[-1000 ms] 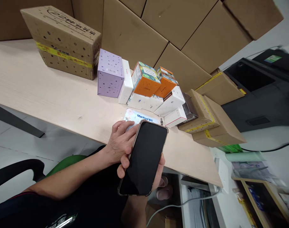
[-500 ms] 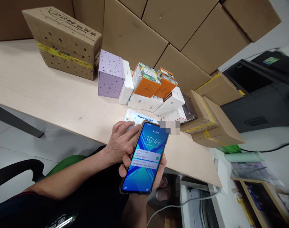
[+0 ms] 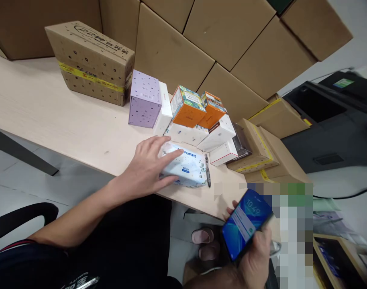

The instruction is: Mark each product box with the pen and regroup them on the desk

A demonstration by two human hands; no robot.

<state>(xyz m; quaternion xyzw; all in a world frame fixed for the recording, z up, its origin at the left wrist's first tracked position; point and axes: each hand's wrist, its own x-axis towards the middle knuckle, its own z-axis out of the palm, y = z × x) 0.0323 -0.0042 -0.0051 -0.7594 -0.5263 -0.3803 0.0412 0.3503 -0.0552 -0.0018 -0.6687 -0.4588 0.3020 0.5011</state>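
My left hand (image 3: pixel 153 162) lies with spread fingers over the left end of a white-and-blue tissue pack (image 3: pixel 191 170) on the table; its fingertips rest on or just above the wrapper. My right hand (image 3: pixel 257 253), low on the right, is wrapped round a smartphone (image 3: pixel 246 224). The lit screen shows 10:49 on a blue background, and the phone is tilted and slightly blurred. A dark pen (image 3: pixel 207 170) lies along the right end of the pack.
Behind the pack stand white boxes (image 3: pixel 186 133), two orange boxes (image 3: pixel 189 112) and a purple box (image 3: pixel 145 100). A taped carton (image 3: pixel 93 68) is at the left; more cartons (image 3: pixel 255 146) stand right. Large cartons (image 3: pixel 171 48) form the back wall. Pink slippers (image 3: pixel 209 251) lie below the table edge (image 3: pixel 81 154).
My right hand has carried the phone down and to the right, away from my left hand. My left hand has spread its fingers over the tissue pack, and the view has shifted slightly.
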